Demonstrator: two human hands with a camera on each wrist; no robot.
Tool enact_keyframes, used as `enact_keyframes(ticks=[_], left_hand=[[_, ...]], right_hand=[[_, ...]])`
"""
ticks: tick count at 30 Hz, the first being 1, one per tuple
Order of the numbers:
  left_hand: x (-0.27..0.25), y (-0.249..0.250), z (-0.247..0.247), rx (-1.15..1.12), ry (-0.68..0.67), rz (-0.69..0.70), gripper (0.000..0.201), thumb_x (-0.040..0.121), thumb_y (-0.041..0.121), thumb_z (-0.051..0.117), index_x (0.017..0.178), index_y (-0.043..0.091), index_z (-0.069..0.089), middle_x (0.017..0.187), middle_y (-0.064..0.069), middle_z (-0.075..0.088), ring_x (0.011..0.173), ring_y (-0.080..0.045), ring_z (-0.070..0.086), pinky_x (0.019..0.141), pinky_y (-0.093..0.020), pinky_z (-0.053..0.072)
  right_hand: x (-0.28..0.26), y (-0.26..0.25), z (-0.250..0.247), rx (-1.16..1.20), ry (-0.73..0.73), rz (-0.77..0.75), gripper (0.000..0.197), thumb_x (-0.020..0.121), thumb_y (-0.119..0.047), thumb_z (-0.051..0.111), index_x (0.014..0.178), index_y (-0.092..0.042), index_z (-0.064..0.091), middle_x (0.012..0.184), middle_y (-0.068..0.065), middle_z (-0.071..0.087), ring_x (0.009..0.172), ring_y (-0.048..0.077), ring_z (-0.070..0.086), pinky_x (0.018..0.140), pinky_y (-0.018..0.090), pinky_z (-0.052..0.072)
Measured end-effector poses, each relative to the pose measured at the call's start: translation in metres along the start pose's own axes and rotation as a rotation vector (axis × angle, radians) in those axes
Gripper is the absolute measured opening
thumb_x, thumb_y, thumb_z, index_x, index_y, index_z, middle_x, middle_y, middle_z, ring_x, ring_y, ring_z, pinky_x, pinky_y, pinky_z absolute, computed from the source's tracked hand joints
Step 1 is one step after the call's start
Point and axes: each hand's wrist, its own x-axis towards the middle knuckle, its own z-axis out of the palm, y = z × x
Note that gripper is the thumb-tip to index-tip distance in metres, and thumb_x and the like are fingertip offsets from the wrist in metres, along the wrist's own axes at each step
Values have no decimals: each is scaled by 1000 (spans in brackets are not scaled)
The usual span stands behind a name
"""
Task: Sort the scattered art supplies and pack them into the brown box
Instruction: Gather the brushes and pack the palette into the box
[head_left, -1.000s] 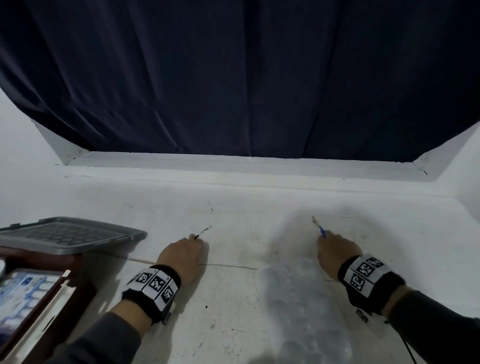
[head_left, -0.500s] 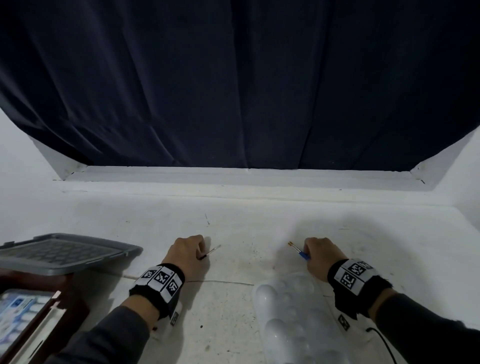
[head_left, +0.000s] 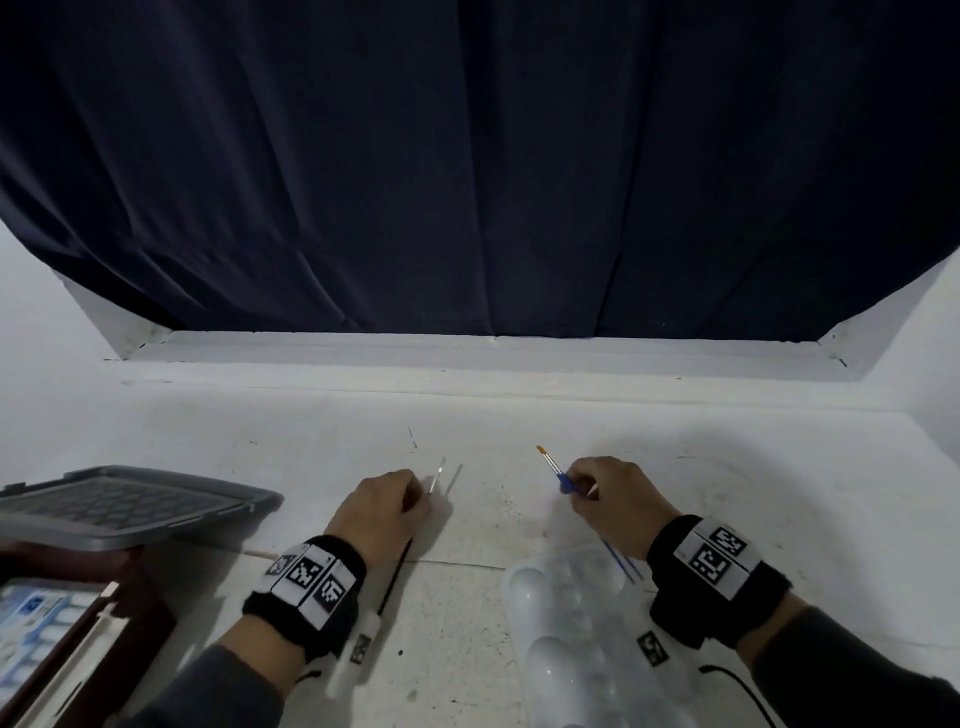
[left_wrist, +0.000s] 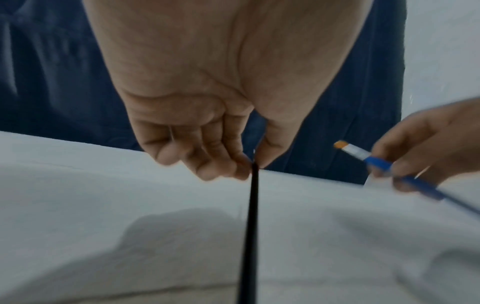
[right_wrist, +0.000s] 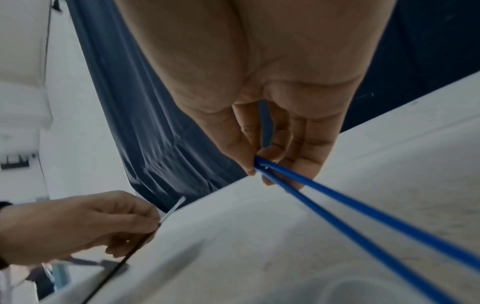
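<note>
the left hand (head_left: 387, 506) pinches one black brush (left_wrist: 251, 226), its pale tip poking out ahead of the fingers. the right hand (head_left: 618, 501) pinches two blue brushes (right_wrist: 337, 197) together, handles trailing back under the wrist over one clear paint tray (head_left: 566, 618) on the desk (head_left: 493, 415). one brown box (head_left: 130, 618) sits left of the left wrist, beneath a grey lid (head_left: 130, 501).

Grey sleeves (head_left: 218, 686), blk wristbands (head_left: 306, 597) w/ probably fiducial tags.
</note>
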Motion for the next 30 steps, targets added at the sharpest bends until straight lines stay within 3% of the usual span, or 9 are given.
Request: enact_keyframes(ticks=[3, 8, 12, 15, 20, 22, 24, 27, 30], left_hand=[[-19, 27, 1, -313, 148, 72, 18, 95, 22, 62, 78, 18, 62, 74, 6, 66, 55, -2, 52, 58, -16, 44], [-44, 48, 20, -643, -1, 38, 18, 98, 16, 61, 81, 13, 67, 70, 1, 70, 56, -12, 58, 61, -28, 47], [-60, 51, 42, -705, -151, -70, 13, 98, 3, 57, 90, 0, 67, 64, -2, 69, 55, -11, 62, 57, -21, 47], [-65, 48, 49, -780, -215, -166, 12, 98, -2, 55, 93, -7, 65, 64, -9, 70, 49, -8, 63, 47, -16, 40], [-69, 50, 49, -821, -189, -191, 11, 94, -1, 62, 93, -10, 68, 69, -17, 71, 47, -8, 63, 45, -18, 36], [-70, 50, 46, -807, -148, -174, 10, 93, -1, 64, 91, -8, 70, 66, -13, 71, 51, -9, 65, 47, -18, 41], [-71, 50, 44, -784, -77, -154, 9, 92, 2, 66, 88, -2, 72, 61, -7, 66, 51, -10, 62, 52, -20, 45], [-73, 49, 40, -827, 79, -167, 19, 96, 21, 64, 85, 6, 69, 60, 1, 52, 56, -12, 49, 55, -20, 41], [-77, 50, 35, -1051, 124, -298, 36, 101, 39, 52, 90, 8, 65, 67, -1, 56, 59, -11, 54, 57, -23, 38]], right_hand=[[-11, -17, 1, 265, 26, -15, 8, 88, -5, 63, 88, -12, 67, 78, -1, 64, 67, 15, 63, 63, 12, 47], [-34, -40, 27, 763, -141, 134, 4, 86, 3, 68, 88, 5, 65, 73, 13, 56, 63, 24, 64, 60, 33, 59], [-50, -37, 58, 734, -257, 232, 8, 85, -2, 71, 84, -4, 63, 75, 11, 61, 65, 21, 67, 62, 36, 60], [-57, -35, 65, 719, -316, 278, 10, 87, -3, 69, 91, 4, 62, 81, 17, 71, 73, 29, 73, 64, 37, 60], [-59, -38, 62, 792, -326, 337, 25, 84, -2, 74, 99, 13, 61, 83, 23, 73, 74, 35, 74, 54, 28, 55], [-58, -41, 59, 818, -333, 332, 20, 84, -1, 73, 94, 12, 61, 79, 21, 72, 75, 35, 74, 54, 28, 56], [-57, -44, 54, 844, -318, 312, 10, 85, 1, 72, 87, 5, 63, 76, 17, 72, 77, 36, 74, 61, 34, 60], [-54, -50, 43, 888, -228, 305, 14, 87, 1, 70, 95, 8, 62, 87, 20, 73, 78, 34, 74, 76, 46, 61], [-49, -59, 27, 969, -98, 260, 10, 90, -1, 66, 94, 4, 59, 91, 17, 74, 81, 31, 75, 72, 39, 60]])
